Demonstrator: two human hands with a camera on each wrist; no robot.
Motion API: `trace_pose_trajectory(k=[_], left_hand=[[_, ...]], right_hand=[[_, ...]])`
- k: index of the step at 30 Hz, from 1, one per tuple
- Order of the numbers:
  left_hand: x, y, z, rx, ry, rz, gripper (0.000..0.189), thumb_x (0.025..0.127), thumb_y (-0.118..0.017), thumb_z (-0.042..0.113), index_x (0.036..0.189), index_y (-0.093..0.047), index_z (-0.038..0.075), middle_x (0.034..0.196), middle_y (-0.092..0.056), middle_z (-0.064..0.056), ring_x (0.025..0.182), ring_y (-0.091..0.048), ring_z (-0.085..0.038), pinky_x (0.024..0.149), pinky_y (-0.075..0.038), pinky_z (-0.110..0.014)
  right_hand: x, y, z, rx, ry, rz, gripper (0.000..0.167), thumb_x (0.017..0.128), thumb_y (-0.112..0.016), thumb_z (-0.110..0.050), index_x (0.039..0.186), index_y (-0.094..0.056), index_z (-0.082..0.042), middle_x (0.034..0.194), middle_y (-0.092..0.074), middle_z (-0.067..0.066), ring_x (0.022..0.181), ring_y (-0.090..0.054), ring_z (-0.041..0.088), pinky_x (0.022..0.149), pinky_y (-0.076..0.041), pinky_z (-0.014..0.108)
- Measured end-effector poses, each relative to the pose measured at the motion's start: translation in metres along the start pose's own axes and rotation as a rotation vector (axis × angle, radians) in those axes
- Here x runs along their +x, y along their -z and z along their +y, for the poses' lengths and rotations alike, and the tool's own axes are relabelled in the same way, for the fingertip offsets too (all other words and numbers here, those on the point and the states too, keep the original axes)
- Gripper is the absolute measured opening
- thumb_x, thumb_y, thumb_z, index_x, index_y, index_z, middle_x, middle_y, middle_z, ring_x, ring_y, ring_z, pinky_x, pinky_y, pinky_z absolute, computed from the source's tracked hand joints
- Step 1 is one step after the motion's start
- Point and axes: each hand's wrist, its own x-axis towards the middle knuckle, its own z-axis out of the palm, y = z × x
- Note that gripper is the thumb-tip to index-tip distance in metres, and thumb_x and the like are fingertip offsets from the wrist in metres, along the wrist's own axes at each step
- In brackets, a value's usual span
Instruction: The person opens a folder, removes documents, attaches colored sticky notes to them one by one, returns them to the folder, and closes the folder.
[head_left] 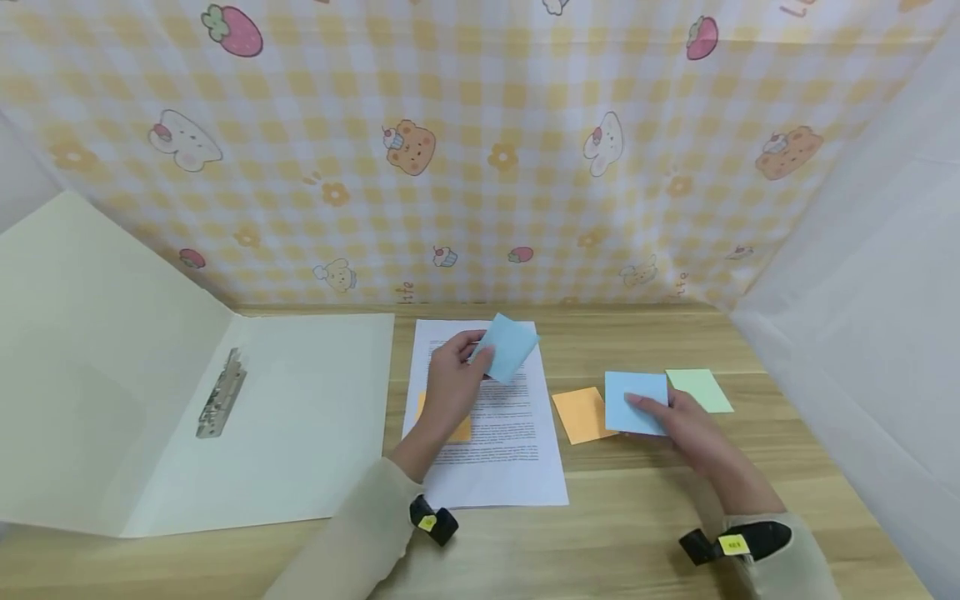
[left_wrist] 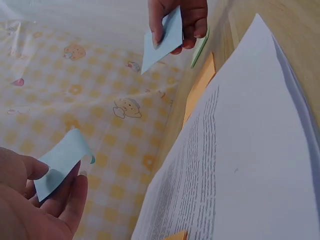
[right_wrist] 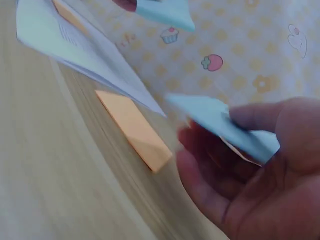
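My left hand (head_left: 455,375) pinches a blue sticky note (head_left: 510,346) between thumb and fingers, above the upper part of a printed paper stack (head_left: 502,467). The note's far end curls over in the left wrist view. My right hand (head_left: 693,421) grips a blue sticky-note pad (head_left: 633,396), thumb on top and fingers beneath. Under its left edge lies an orange sticky-note pad (head_left: 581,415) on the table. A pale green sticky-note pad (head_left: 701,390) lies just behind the right hand. Another orange note (head_left: 461,431) sits on the printed page, partly hidden by the left forearm.
An open white file folder (head_left: 315,417) with a metal clip (head_left: 222,396) lies at the left, its cover (head_left: 97,358) raised. A yellow checked curtain (head_left: 480,192) hangs behind the wooden table (head_left: 480,550). White sheeting (head_left: 862,333) borders the right side.
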Motion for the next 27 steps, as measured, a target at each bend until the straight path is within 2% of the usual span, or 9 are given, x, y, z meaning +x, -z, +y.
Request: trace_pose_trajectory(k=[2, 4, 8, 10, 12, 15, 17, 22, 27], left_hand=[[-0.002, 0.003, 0.0, 0.058, -0.035, -0.007, 0.031, 0.097, -0.065, 0.011, 0.127, -0.066, 0.003, 0.118, -0.074, -0.016, 0.086, -0.072, -0.023, 0.077, -0.062, -0.032], [-0.004, 0.006, 0.0, 0.116, -0.07, -0.017, 0.031, 0.095, -0.067, 0.01, 0.126, -0.067, 0.005, 0.121, -0.074, -0.014, 0.087, -0.071, -0.023, 0.079, -0.061, -0.033], [-0.009, 0.01, -0.001, 0.207, -0.124, -0.035, 0.031, 0.094, -0.069, 0.008, 0.124, -0.069, 0.007, 0.124, -0.072, -0.009, 0.1, -0.071, -0.021, 0.084, -0.06, -0.035], [-0.012, 0.011, -0.001, 0.245, -0.146, -0.041, 0.03, 0.093, -0.069, 0.007, 0.123, -0.07, 0.008, 0.124, -0.073, -0.007, 0.101, -0.071, -0.021, 0.085, -0.06, -0.034], [-0.014, 0.013, -0.001, 0.278, -0.176, -0.05, 0.029, 0.093, -0.07, 0.005, 0.122, -0.071, 0.008, 0.122, -0.074, -0.007, 0.098, -0.07, -0.02, 0.084, -0.06, -0.032], [-0.016, 0.015, -0.002, 0.308, -0.218, -0.062, 0.028, 0.092, -0.071, 0.003, 0.119, -0.073, 0.008, 0.119, -0.075, -0.007, 0.097, -0.07, -0.019, 0.084, -0.06, -0.032], [-0.017, 0.016, -0.003, 0.322, -0.239, -0.066, 0.026, 0.091, -0.071, 0.001, 0.117, -0.074, 0.008, 0.117, -0.076, -0.006, 0.096, -0.071, -0.018, 0.084, -0.06, -0.033], [-0.018, 0.016, -0.008, 0.346, -0.269, -0.071, 0.024, 0.091, -0.071, 0.001, 0.112, -0.077, 0.011, 0.113, -0.077, -0.003, 0.096, -0.071, -0.017, 0.085, -0.06, -0.035], [-0.019, 0.015, -0.013, 0.388, -0.317, -0.074, 0.023, 0.089, -0.071, -0.002, 0.107, -0.078, 0.012, 0.109, -0.078, -0.001, 0.096, -0.071, -0.013, 0.086, -0.06, -0.032]], right_hand=[[0.001, 0.003, -0.002, -0.148, -0.007, 0.078, 0.064, 0.102, -0.057, -0.044, 0.139, -0.05, 0.007, 0.132, -0.063, 0.018, 0.103, -0.059, 0.007, 0.082, -0.05, 0.018], [0.003, 0.007, -0.003, -0.26, 0.007, 0.122, 0.061, 0.101, -0.059, -0.045, 0.134, -0.055, 0.006, 0.132, -0.062, 0.02, 0.103, -0.056, 0.012, 0.081, -0.049, 0.02], [0.008, 0.013, 0.002, -0.376, 0.061, 0.162, 0.053, 0.1, -0.063, -0.04, 0.127, -0.059, 0.005, 0.126, -0.065, 0.021, 0.105, -0.057, 0.02, 0.084, -0.05, 0.026], [0.009, 0.016, 0.005, -0.419, 0.085, 0.171, 0.053, 0.099, -0.065, -0.036, 0.128, -0.057, 0.008, 0.128, -0.064, 0.026, 0.108, -0.058, 0.026, 0.088, -0.052, 0.034], [0.01, 0.018, 0.007, -0.482, 0.083, 0.175, 0.061, 0.099, -0.065, -0.036, 0.133, -0.052, 0.012, 0.134, -0.059, 0.033, 0.116, -0.059, 0.038, 0.094, -0.054, 0.045], [0.012, 0.018, 0.01, -0.593, 0.067, 0.186, 0.074, 0.098, -0.065, -0.037, 0.14, -0.041, 0.02, 0.141, -0.048, 0.042, 0.13, -0.049, 0.055, 0.103, -0.046, 0.063], [0.012, 0.015, 0.01, -0.689, 0.074, 0.21, 0.079, 0.097, -0.065, -0.038, 0.141, -0.038, 0.023, 0.141, -0.045, 0.044, 0.131, -0.046, 0.059, 0.103, -0.045, 0.065], [0.007, 0.006, 0.007, -0.886, 0.128, 0.31, 0.074, 0.094, -0.069, -0.038, 0.134, -0.049, 0.02, 0.121, -0.062, 0.04, 0.105, -0.064, 0.054, 0.08, -0.056, 0.059], [0.0, -0.002, 0.0, -1.01, 0.13, 0.419, 0.07, 0.093, -0.069, -0.045, 0.127, -0.057, 0.015, 0.106, -0.066, 0.034, 0.084, -0.067, 0.048, 0.055, -0.054, 0.051]])
